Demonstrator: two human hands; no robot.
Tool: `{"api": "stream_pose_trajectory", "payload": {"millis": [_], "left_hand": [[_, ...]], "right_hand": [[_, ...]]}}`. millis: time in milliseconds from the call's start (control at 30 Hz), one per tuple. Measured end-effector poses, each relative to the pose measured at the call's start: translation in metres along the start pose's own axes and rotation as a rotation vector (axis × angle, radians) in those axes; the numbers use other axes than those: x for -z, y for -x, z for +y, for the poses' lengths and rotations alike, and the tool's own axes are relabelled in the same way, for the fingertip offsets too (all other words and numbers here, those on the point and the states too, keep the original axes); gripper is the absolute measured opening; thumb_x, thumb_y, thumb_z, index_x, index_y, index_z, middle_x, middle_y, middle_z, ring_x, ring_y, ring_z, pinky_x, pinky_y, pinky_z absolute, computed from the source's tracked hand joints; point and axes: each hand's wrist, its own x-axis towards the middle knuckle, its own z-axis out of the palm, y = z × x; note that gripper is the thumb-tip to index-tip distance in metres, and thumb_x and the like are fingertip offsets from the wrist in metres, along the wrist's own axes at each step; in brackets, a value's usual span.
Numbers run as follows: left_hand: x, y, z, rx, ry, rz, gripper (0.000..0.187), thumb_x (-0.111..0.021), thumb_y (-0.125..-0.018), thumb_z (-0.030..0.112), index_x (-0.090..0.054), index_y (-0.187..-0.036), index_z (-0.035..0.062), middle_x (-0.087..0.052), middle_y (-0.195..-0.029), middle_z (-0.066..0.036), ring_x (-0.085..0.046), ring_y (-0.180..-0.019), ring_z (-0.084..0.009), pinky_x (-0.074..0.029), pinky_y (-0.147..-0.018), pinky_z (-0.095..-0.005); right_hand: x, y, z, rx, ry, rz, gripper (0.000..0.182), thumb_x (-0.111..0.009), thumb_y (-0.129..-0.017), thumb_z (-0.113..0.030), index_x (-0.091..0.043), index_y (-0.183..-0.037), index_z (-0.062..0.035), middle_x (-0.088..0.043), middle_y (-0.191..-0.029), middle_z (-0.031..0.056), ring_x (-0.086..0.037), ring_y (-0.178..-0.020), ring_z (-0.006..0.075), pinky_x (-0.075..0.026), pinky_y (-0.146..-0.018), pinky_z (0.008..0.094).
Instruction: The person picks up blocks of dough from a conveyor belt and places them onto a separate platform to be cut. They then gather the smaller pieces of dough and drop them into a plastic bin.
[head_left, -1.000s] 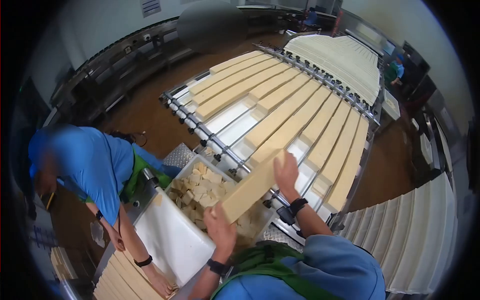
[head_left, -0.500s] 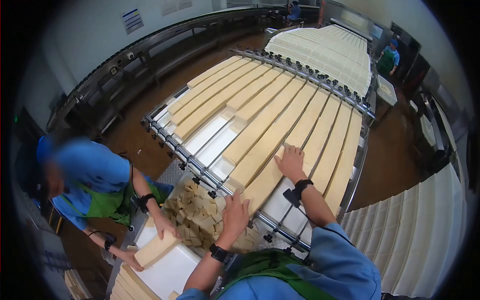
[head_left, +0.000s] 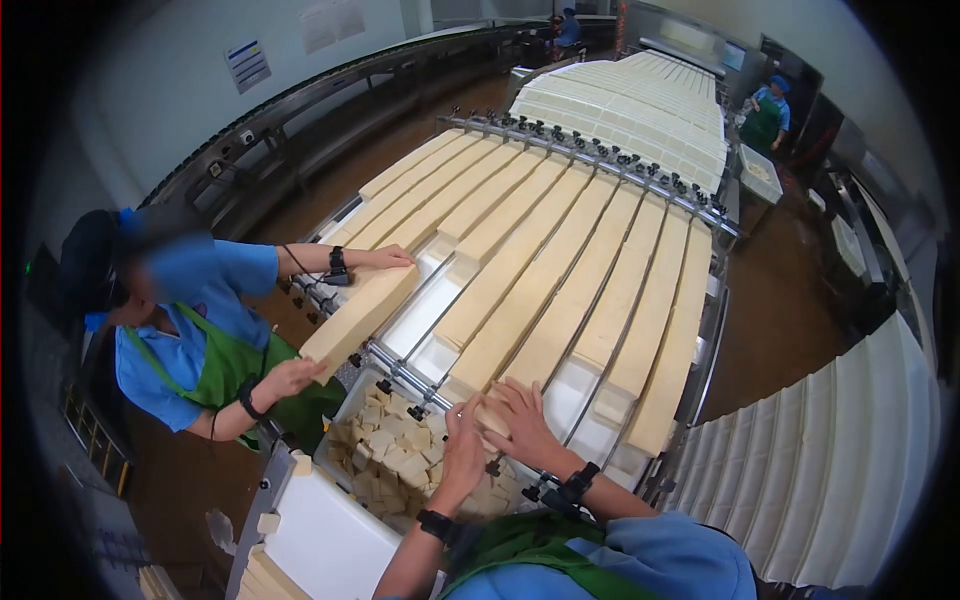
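Long pale, cream-coloured blocks (head_left: pixel 588 275) lie side by side in lanes on a white table with metal divider rods. At the near end of a middle lane, my left hand (head_left: pixel 463 455) and my right hand (head_left: pixel 522 428) close together round a short pale piece (head_left: pixel 488 418), mostly hidden by my fingers. The left presses its outer end, while the right wraps over it just below the near end of a long block. Under my hands, beyond the metal rail (head_left: pixel 395 368), sits a bin of pale square offcuts (head_left: pixel 400 440).
A co-worker (head_left: pixel 215 340) on the left holds a long pale block (head_left: pixel 365 315) in both hands over the table corner. A white work surface (head_left: pixel 320 525) lies below them. White ribbed sheets (head_left: pixel 810 470) stand at right; a conveyor (head_left: pixel 630 115) carries white sheeting behind.
My right hand has come down the lane to beside my left. The co-worker has lifted a block from the white work surface to the table corner. My view has shifted slightly.
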Motion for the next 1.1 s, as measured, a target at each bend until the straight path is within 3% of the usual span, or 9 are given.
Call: {"api": "stream_pose_trajectory", "payload": {"millis": [100,133,167,267,400,533,600,700,1100], "left_hand": [[0.002,0.009,-0.006,-0.052,0.016,0.026,0.07,-0.041,-0.089,-0.008,-0.036,-0.157,0.0092,-0.037,-0.145,-0.025,-0.049,-0.129,-0.0466,-0.042,-0.11,-0.0474],[0.002,0.017,-0.012,-0.058,0.016,0.033,0.07,-0.041,-0.089,-0.008,-0.036,-0.157,0.0092,-0.037,-0.145,-0.025,-0.049,-0.129,-0.0466,-0.042,-0.11,-0.0474],[0.002,0.026,-0.021,-0.015,0.0,0.103,0.072,-0.044,-0.087,-0.009,-0.036,-0.156,0.0081,-0.037,-0.146,-0.026,-0.047,-0.13,-0.0462,-0.04,-0.112,-0.0468],[0.012,0.06,-0.022,0.17,-0.005,0.289,0.068,-0.047,-0.085,-0.009,-0.04,-0.152,0.0046,-0.04,-0.143,-0.027,-0.044,-0.133,-0.0448,-0.036,-0.116,-0.046],[0.027,0.114,-0.062,0.443,-0.16,0.468,0.064,-0.059,-0.087,-0.003,-0.043,-0.149,0.0028,-0.039,-0.147,-0.025,-0.044,-0.136,-0.0446,-0.036,-0.116,-0.0458],[0.044,0.179,-0.096,0.573,-0.251,0.383,0.053,-0.062,-0.091,0.002,-0.05,-0.143,0.0003,-0.05,-0.138,-0.023,-0.052,-0.129,-0.0421,-0.043,-0.11,-0.0445],[0.044,0.209,-0.114,0.578,0.128,0.324,0.043,-0.064,-0.094,0.005,-0.057,-0.137,-0.0007,-0.062,-0.123,-0.018,-0.065,-0.111,-0.0335,-0.053,-0.096,-0.04],[0.037,0.243,-0.109,0.712,0.48,0.396,0.038,-0.065,-0.096,0.007,-0.061,-0.133,-0.0018,-0.067,-0.11,-0.012,-0.069,-0.095,-0.0222,-0.057,-0.085,-0.034],[0.023,0.294,-0.088,0.751,0.502,0.477,0.04,-0.068,-0.098,0.009,-0.059,-0.137,0.0012,-0.066,-0.114,-0.008,-0.069,-0.095,-0.0165,-0.057,-0.083,-0.0287]], "right_hand": [[0.0,0.001,0.001,0.021,0.075,0.016,0.058,-0.072,-0.091,-0.034,-0.056,-0.145,-0.0188,-0.048,-0.149,0.0159,-0.039,-0.146,0.0368,-0.016,-0.119,0.0725],[-0.006,0.002,0.007,0.186,0.212,0.048,0.055,-0.073,-0.088,-0.031,-0.061,-0.14,-0.0216,-0.05,-0.148,0.0137,-0.042,-0.144,0.0338,-0.017,-0.119,0.0723],[-0.012,0.005,0.013,0.351,0.349,0.079,0.052,-0.074,-0.084,-0.027,-0.065,-0.136,-0.0245,-0.052,-0.147,0.0115,-0.046,-0.142,0.0308,-0.018,-0.119,0.0722],[-0.015,0.006,0.01,0.4,0.41,0.069,0.044,-0.076,-0.079,-0.023,-0.072,-0.123,-0.0271,-0.056,-0.142,0.0075,-0.051,-0.138,0.0258,-0.019,-0.12,0.0712],[-0.011,0.006,0.002,0.323,0.28,0.09,0.033,-0.076,-0.082,-0.023,-0.075,-0.115,-0.0267,-0.058,-0.14,0.0067,-0.052,-0.137,0.0247,-0.02,-0.12,0.0713],[-0.015,0.005,0.0,0.301,0.25,0.148,0.024,-0.076,-0.086,-0.025,-0.077,-0.11,-0.027,-0.06,-0.138,0.0056,-0.053,-0.135,0.0242,-0.021,-0.12,0.0705],[-0.019,0.006,0.0,0.299,0.275,0.159,0.02,-0.077,-0.087,-0.026,-0.078,-0.107,-0.027,-0.06,-0.138,0.0054,-0.053,-0.135,0.0243,-0.021,-0.119,0.0704],[-0.02,0.005,-0.001,0.274,0.231,0.198,0.017,-0.076,-0.087,-0.027,-0.08,-0.104,-0.0278,-0.06,-0.137,0.0051,-0.055,-0.131,0.0245,-0.024,-0.118,0.07],[-0.014,0.003,-0.012,0.232,0.354,0.087,0.019,-0.073,-0.085,-0.021,-0.081,-0.102,-0.0268,-0.05,-0.153,0.0076,-0.053,-0.131,0.0269,-0.019,-0.12,0.0683]]}}
